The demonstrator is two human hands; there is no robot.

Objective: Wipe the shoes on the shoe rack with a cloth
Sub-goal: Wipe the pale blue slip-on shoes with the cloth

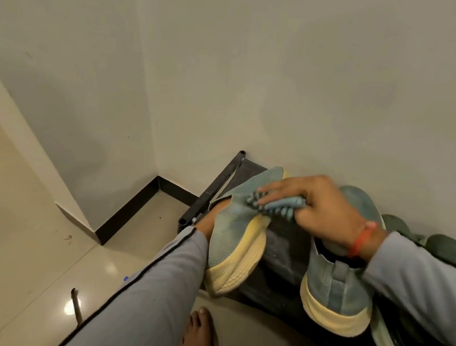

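You're mid-wipe: your right hand (320,208) presses the bunched cloth (273,205) on the tilted left shoe (237,229) atop the shoe rack (214,191), your left hand (207,222) tucked inside it, grip hidden; next, probably its yellow sole.

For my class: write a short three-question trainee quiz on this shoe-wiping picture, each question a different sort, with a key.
1. True or false: the left hand is inside the tilted shoe.
2. The right hand presses the cloth against: A the wall, B the tilted shoe, C the floor?
3. Fill in: the second blue shoe stands on the ____.

Key: 1 true; 2 B; 3 shoe rack.
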